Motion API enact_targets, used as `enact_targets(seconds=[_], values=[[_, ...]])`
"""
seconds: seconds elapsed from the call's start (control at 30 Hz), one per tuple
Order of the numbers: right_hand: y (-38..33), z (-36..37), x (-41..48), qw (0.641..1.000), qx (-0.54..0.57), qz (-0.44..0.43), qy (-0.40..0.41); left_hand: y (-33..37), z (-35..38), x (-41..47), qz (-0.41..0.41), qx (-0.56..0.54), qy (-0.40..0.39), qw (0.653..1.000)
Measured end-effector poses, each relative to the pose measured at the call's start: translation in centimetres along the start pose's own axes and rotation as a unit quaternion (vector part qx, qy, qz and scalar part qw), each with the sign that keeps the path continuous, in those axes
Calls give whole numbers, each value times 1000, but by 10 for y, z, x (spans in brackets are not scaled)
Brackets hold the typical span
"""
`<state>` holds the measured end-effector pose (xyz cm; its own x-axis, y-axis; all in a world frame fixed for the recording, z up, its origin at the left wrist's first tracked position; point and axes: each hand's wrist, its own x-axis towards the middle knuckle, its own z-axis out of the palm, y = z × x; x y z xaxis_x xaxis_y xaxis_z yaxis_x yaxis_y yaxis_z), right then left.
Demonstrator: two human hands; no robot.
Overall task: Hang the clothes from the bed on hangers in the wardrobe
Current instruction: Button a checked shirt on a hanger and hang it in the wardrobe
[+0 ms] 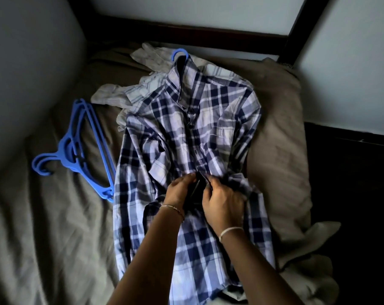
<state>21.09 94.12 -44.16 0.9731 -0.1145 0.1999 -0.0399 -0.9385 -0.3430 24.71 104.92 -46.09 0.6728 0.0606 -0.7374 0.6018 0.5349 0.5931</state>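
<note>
Where the bed (43, 227) meets the wall, far left: hangers (76, 148), blue, stacked, well apart from the hands.

Clothes (111, 93): pale, crumpled, partly under the shirt, not yet hung.

Left hand (180, 190): fingers curled, pinching one front edge of the shirt at mid-placket.

Shirt (186, 119): plaid, front up on the bed, upper buttons closed, a hanger already inside (its hook (180, 53) shows above the collar).

Right hand (221, 203): pinching the facing edge, just beside the left.

Step judged: fastening a button. Best done with both edges held level and the cloth taut, pushing the button fully through before letting go.

Pillow (279, 150): right, against the shirt's side.

Obstacles: dim light hides the buttonhole; the sleeve bunched by the right hand may snag.
</note>
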Motion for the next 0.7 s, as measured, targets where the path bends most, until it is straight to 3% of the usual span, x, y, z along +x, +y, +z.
enact_targets(seconds=[0.2, 0.37, 0.43, 0.5, 0.57, 0.7], values=[[6, 11, -16, 985, -17, 14, -173, -4, 5, -1, 47, 81, -15, 995], [-2, 10, -1, 994, -22, -1, -111, -8, 6, 3, 149, 245, 31, 957], [-6, 10, 9, 996, -37, -28, -81, -4, 8, 4, 180, 350, 83, 915], [-10, 10, 21, 997, -32, -38, -64, 4, 12, 3, 205, 457, 159, 851], [-14, 8, 36, 998, -5, -51, -46, 15, 14, 9, 264, 464, 194, 823], [-26, 7, 65, 997, 37, -61, -17, 32, 16, 36, 351, 413, 162, 825]])
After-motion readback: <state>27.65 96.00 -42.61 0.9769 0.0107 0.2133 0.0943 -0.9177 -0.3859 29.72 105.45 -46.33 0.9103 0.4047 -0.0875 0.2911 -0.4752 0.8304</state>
